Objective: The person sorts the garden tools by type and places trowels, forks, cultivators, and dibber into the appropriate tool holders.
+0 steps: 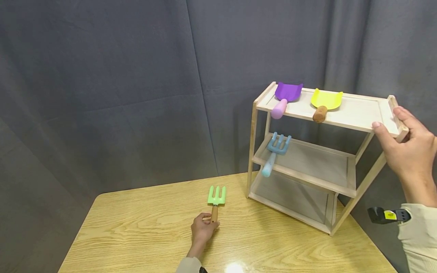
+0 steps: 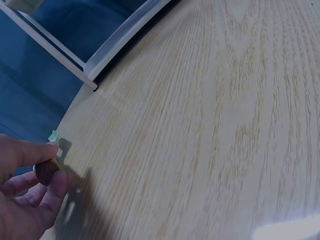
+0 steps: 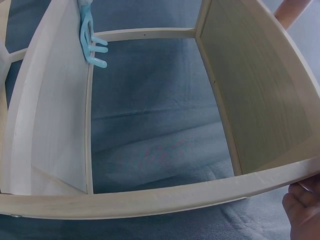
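My left hand (image 1: 203,228) pinches the wooden handle of a green garden hand fork (image 1: 216,195) over the table's middle. In the left wrist view, thumb and fingers close round the handle's butt end (image 2: 46,172). My right hand (image 1: 414,146) grips the right end of the top tier of a three-tier wooden shelf (image 1: 363,110), thumb in front. On that tier lie a purple scoop (image 1: 288,91) with a pink handle and a yellow scoop (image 1: 326,99) with a brown handle. A blue hand fork (image 1: 278,146) lies at the middle tier's left, its handle jutting over the front edge.
The shelf stands at the right rear of the light wooden table (image 1: 146,227). A grey curtain (image 1: 136,94) hangs behind both. The bottom tier (image 1: 290,193) sits just above the tabletop. A bright light reflection shows near the table's front.
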`<move>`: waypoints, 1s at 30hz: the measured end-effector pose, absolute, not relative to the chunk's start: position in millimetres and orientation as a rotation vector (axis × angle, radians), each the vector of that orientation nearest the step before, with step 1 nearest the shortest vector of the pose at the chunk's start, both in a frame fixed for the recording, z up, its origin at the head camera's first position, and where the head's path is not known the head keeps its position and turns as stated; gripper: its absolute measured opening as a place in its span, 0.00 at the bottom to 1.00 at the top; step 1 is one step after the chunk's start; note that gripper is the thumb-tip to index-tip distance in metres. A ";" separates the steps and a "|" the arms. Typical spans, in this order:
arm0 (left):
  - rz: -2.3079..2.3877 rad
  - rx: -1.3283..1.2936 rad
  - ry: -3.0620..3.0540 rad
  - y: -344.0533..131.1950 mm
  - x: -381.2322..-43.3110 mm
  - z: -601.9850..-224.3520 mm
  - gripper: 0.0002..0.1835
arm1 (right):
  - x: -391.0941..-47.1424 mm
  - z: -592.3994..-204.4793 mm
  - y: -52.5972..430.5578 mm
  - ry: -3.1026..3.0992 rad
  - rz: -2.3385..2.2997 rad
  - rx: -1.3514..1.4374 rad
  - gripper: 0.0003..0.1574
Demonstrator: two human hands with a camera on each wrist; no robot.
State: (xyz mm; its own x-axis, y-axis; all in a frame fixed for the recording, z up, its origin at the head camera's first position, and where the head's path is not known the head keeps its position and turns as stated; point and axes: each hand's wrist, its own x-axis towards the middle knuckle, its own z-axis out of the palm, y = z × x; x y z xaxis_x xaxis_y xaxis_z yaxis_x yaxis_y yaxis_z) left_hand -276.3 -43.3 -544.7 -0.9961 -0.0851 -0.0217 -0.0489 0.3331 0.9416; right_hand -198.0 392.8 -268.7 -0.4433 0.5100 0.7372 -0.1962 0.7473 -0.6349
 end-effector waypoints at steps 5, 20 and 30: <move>-1.807 0.095 -2.536 -46.9 -274.2 -543.2 0.22 | -198.3 -269.2 392.8 -1.861 0.823 -0.238 0.34; -1.837 0.057 -2.560 -58.9 -266.9 -527.1 0.24 | -198.0 -268.8 392.4 -1.871 0.830 -0.245 0.34; -1.864 -0.044 -2.568 -65.1 -260.2 -515.8 0.23 | -198.1 -267.2 391.3 -1.892 0.854 -0.257 0.35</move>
